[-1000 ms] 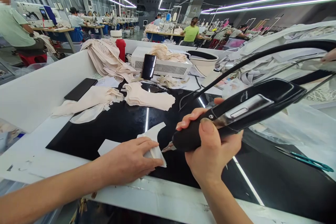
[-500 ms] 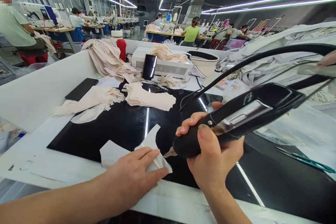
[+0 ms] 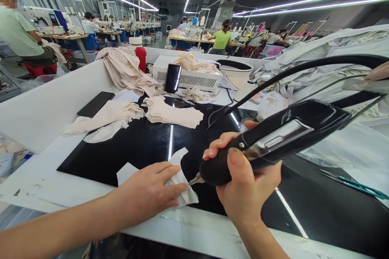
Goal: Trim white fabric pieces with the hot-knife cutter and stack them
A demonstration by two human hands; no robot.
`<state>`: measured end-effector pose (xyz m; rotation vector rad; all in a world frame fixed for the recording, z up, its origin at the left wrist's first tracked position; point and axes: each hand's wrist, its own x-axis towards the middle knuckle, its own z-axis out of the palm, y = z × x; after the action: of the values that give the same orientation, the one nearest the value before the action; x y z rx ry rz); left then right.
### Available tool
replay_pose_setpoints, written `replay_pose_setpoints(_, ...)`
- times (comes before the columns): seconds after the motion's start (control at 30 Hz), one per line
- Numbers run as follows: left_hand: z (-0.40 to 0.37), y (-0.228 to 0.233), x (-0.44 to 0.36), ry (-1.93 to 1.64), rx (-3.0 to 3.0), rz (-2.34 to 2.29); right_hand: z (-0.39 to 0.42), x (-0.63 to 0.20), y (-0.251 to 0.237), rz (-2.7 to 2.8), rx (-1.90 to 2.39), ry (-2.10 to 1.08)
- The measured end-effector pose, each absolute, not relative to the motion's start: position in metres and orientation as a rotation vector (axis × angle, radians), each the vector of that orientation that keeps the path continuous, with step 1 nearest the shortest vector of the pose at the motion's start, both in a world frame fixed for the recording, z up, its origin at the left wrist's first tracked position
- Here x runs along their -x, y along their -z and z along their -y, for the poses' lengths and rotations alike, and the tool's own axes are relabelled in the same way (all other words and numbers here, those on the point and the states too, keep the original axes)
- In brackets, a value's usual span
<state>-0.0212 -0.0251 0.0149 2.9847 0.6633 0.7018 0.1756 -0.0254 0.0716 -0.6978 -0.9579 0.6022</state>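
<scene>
My right hand (image 3: 247, 182) is wrapped round a black hand-held tool (image 3: 282, 129) with a silver lever plate and cables at its back end. The tool's narrow tip (image 3: 196, 179) touches or nearly touches the edge of a white fabric piece (image 3: 181, 176). My left hand (image 3: 150, 194) lies over that fabric, its thumb and fingers closed on the edge close to the tip. Left of these fingers a second pale piece (image 3: 126, 173) sticks out, partly hidden beneath my hand. Both hands are above the black glossy work surface (image 3: 142, 151) near its front edge.
Stacks of cream fabric pieces (image 3: 173, 112) lie further back. A dark phone (image 3: 173, 77) leans on a white vented box (image 3: 194, 77); a black flat device (image 3: 95, 104) is at left. Teal scissors (image 3: 355, 184) lie at right below heaped fabric (image 3: 334, 52). Co-workers sit at sewing tables beyond.
My left hand has slid slightly left along the fabric, thumb drawn back from its lower corner. The fabric's upper end sits a little lower and further right. The tool has barely moved.
</scene>
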Motion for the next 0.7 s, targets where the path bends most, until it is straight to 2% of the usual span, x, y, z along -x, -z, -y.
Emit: replay_pose_setpoints(0.7, 0.023, -0.014, 0.017, -0.71, -3.022, -0.649, 0.006, -0.168, -0.069, 0.958, 0.699, -0.562)
